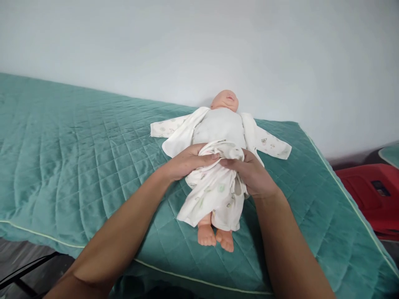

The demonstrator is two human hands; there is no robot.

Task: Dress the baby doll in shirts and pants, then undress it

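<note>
A baby doll [225, 101] lies on its back, its head toward the wall and its bare feet toward me. Its white patterned jacket [177, 139] is spread open over a plain pale torso, sleeves stretched out to both sides. White patterned baby pants [215, 199] cover the legs, with the feet showing below the hems. My left hand [190, 161] grips the bunched waist of the pants, thumb on top. From the other side my right hand [249, 172] closes on the same waist, the thumbs nearly meeting. The fingers underneath are partly hidden by cloth.
A green quilted cover [93, 166] with light piping lies over the bed. Behind it rises a pale wall [156, 45]. To the right, beyond the bed's edge, is a red case-like object [370, 195]. A dark metal frame [28, 270] shows at lower left.
</note>
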